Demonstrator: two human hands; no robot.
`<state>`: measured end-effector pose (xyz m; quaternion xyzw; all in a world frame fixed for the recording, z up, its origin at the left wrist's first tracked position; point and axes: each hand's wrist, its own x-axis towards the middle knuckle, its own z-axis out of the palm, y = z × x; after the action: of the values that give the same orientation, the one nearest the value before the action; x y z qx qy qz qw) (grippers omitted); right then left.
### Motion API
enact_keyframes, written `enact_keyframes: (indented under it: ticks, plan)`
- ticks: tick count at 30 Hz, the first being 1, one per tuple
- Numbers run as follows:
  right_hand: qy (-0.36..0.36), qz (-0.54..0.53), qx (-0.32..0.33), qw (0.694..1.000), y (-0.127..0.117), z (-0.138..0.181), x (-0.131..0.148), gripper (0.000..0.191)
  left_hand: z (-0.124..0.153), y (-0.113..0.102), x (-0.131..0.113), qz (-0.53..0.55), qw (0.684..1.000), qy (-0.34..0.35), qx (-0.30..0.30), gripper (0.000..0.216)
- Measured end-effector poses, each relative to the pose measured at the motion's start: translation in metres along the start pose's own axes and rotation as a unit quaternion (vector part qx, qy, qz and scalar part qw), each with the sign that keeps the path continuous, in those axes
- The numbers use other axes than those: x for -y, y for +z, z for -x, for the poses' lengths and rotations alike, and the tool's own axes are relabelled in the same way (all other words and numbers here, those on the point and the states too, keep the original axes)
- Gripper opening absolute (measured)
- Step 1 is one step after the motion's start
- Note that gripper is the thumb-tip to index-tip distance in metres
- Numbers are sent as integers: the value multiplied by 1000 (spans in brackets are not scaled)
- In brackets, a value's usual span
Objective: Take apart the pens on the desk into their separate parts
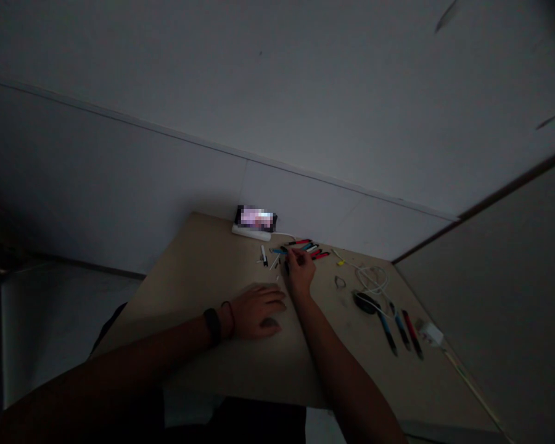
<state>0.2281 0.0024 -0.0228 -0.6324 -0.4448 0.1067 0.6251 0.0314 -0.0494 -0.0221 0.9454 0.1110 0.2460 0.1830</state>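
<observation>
The phone screen (pixel 256 218) is blurred out, and anything in the right hand (pixel 301 270) is too small to tell

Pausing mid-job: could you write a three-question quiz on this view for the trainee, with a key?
1. Which hand is at the cluster of pens near the wall: the left hand or the right hand?
2. True or false: a dark wristband is on the left wrist.
3. Where is the phone?
A) In the left hand
B) At the far side of the table
C) Under the right hand

Key: 1. Right hand. 2. True. 3. B.
</observation>
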Motion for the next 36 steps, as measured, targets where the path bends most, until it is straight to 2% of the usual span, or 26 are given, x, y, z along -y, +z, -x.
enact_keyframes:
  ticks: [4,9,13,17,20,22,26,31,36]
  plan:
    - [-29,46,24,998,2,1,-4,28,-6,-1,3,-21,999,-31,14,44]
    - [-59,69,65,994,5,4,-4,30,-21,-1,7,-53,997,-54,7,39]
    - [-53,71,57,994,7,7,-4,32,-26,2,10,-73,995,-73,-14,35]
    - [-67,96,33,993,0,0,-8,34,-24,4,13,-81,993,-83,-14,33]
    - [-81,176,-35,980,-16,-16,-14,32,-23,5,14,-83,992,-89,-17,32]
    - [-66,240,-83,965,-27,-25,-19,31,-22,5,14,-83,992,-89,-20,29]
    - [-28,294,-92,951,-33,-28,-21,27,-22,2,12,-68,994,-82,-24,22]
    - [64,411,-27,909,-23,-18,-6,38,-22,-5,11,-60,995,-79,-7,21]
    - [78,463,68,880,-27,-9,6,43,-15,-11,5,-78,995,-27,64,32]
